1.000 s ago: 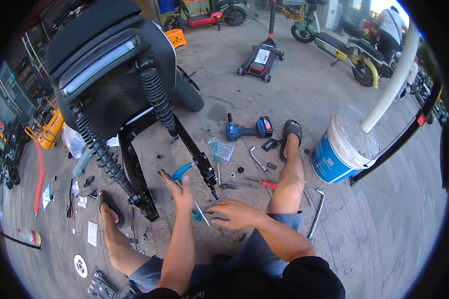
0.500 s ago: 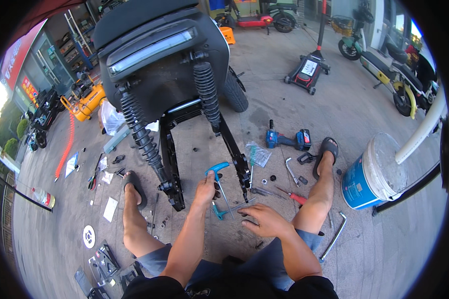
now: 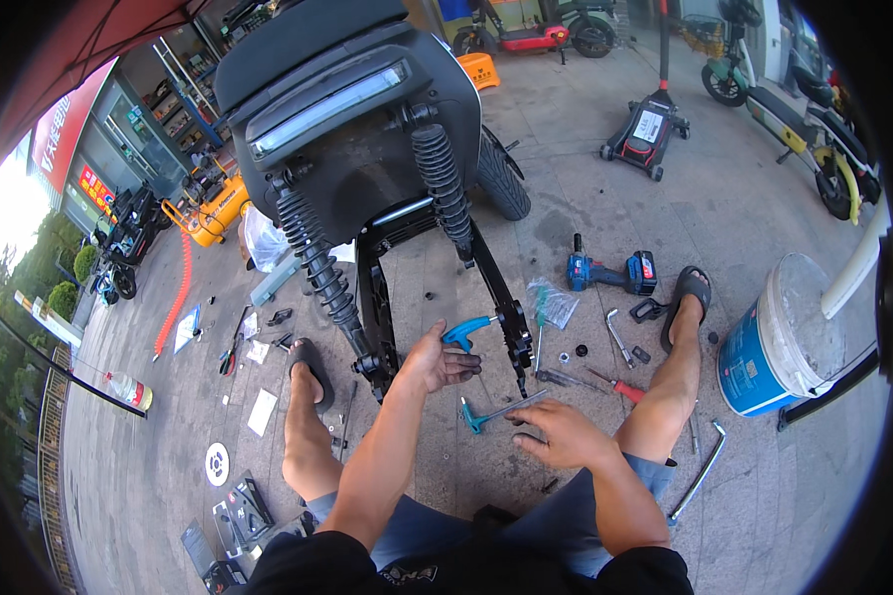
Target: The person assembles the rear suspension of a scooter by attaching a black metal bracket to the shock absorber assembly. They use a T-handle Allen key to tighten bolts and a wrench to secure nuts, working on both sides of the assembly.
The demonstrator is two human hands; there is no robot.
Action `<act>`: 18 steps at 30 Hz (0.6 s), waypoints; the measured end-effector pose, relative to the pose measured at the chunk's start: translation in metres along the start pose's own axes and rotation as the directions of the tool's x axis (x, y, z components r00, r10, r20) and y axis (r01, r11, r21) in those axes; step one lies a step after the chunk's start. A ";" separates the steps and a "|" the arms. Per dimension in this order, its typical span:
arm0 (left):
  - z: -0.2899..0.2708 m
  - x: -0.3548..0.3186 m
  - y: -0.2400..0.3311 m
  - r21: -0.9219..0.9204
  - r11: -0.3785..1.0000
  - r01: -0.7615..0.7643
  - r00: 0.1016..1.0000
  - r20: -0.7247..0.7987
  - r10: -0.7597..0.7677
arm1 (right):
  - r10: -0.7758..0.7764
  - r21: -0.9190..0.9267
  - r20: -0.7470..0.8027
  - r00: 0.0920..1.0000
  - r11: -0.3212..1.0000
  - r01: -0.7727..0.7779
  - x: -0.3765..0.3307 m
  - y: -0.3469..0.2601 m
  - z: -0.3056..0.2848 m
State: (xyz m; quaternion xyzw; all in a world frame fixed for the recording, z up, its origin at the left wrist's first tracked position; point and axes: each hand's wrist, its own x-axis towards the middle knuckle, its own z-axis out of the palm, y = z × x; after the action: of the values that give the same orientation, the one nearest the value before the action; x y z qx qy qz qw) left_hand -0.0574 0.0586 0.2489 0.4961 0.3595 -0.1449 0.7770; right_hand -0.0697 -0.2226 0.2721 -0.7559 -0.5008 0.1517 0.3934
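Gripping a blue-handled wrench (image 3: 466, 332) beside the scooter frame (image 3: 511, 312), the left hand (image 3: 435, 359) is closed; the right hand (image 3: 561, 434) rests spread, empty, on the floor (image 3: 566, 218).

Swingarm legs (image 3: 506, 297) flank an open gap; loose tools (image 3: 605, 372) clutter rightward ground.

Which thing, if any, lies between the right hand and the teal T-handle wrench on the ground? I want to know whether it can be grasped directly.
Nothing visible does. The right hand rests on the ground beside the teal T-handle wrench, with only bare pavement between them.
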 end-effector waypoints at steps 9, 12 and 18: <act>0.011 0.000 0.006 -0.035 0.999 0.030 0.998 0.053 -0.028 | -0.114 0.186 -0.254 0.961 0.969 0.164 0.050 -0.019 -0.024; 0.008 0.005 0.001 0.003 0.999 -0.032 0.999 0.025 0.032 | 0.338 0.634 -0.012 0.941 0.731 -0.254 0.054 0.005 0.047; 0.008 0.011 -0.007 0.101 0.993 -0.058 0.998 0.001 0.058 | 0.534 0.409 -0.404 0.743 0.832 -0.375 0.088 0.072 0.171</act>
State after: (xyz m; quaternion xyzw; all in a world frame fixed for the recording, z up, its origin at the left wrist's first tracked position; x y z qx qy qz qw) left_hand -0.0504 0.0503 0.2388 0.5451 0.3379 -0.1398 0.7544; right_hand -0.0904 -0.0830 0.1225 -0.7992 -0.1493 0.1167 0.5704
